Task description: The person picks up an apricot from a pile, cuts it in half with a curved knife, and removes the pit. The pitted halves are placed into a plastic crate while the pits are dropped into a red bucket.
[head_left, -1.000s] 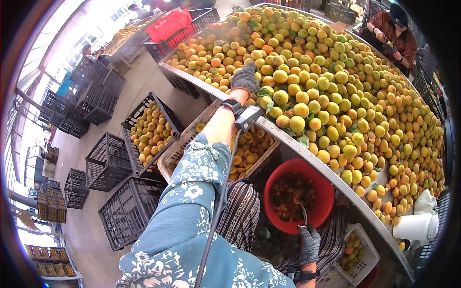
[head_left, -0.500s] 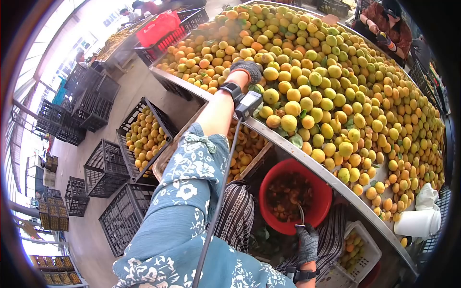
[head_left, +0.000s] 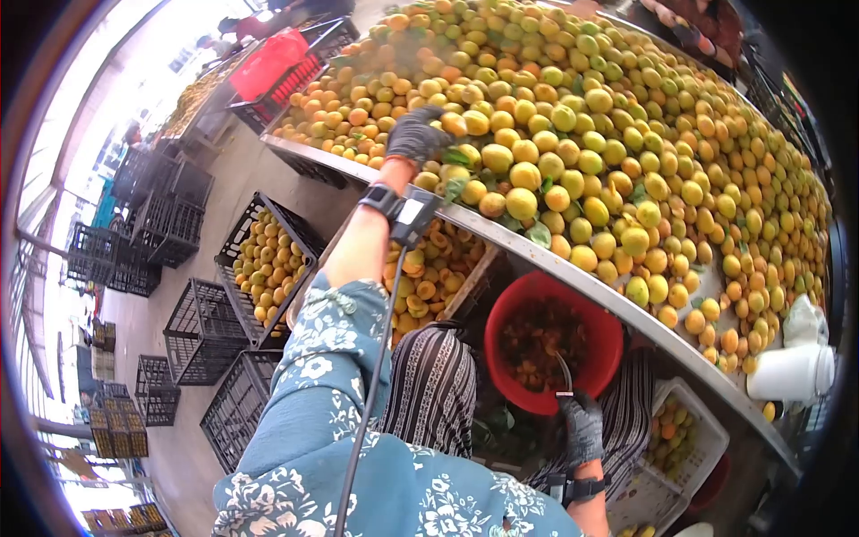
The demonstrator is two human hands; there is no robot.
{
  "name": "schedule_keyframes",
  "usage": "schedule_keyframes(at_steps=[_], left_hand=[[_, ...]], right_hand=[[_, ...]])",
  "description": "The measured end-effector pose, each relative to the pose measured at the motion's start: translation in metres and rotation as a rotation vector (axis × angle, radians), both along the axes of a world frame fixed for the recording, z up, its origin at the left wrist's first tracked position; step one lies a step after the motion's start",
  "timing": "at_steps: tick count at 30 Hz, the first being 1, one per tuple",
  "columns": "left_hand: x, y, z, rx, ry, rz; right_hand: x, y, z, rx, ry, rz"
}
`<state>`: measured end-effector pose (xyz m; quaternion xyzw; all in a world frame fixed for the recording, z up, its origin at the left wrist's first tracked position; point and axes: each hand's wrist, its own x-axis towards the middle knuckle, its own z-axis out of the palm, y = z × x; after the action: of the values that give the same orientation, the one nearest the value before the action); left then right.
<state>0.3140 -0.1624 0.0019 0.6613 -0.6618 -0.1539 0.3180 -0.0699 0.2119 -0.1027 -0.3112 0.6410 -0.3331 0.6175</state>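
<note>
My left hand (head_left: 417, 136), in a dark grey glove, reaches over the near edge of a table heaped with yellow-orange fruit (head_left: 523, 174). It touches the pile; its fingertips are partly lost among the fruit, and what it may hold is unclear. My right hand (head_left: 582, 425), also gloved, is low between the knees, closed on the handle of a curved metal tool (head_left: 564, 371). The tool's tip points into a red basin (head_left: 607, 349) holding dark orange scraps.
A crate of fruit pieces (head_left: 429, 273) stands below the table edge. Left are a black crate of whole fruit (head_left: 268, 259) and stacked black crates (head_left: 170, 215). A white crate (head_left: 707, 447) and white bucket (head_left: 792, 374) are right. Another person (head_left: 707, 31) sits across the table.
The view has shifted somewhat. My left hand has moved left and back toward the table's near edge, with its fingers stretched over the fruit. My right hand still holds the tool by the basin.
</note>
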Motion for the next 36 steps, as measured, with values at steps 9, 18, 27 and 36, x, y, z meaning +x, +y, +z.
schedule_keyframes(at_steps=[9, 18, 27, 36], left_hand=[[-0.053, 0.066, -0.015, -0.182, 0.033, -0.637], [-0.241, 0.193, 0.013, 0.790, 0.983, -0.874], [-0.354, 0.271, 0.011, 1.165, 0.877, -0.989], [-0.418, 0.293, -0.004, 1.207, 0.832, -1.019]], right_hand=[[0.021, -0.020, -0.036, 0.015, -0.012, 0.059], [0.031, -0.028, -0.052, -0.123, 0.019, 0.109], [0.024, -0.023, -0.051, -0.359, 0.210, 0.227], [0.040, -0.029, -0.065, -0.565, 0.582, 0.572]])
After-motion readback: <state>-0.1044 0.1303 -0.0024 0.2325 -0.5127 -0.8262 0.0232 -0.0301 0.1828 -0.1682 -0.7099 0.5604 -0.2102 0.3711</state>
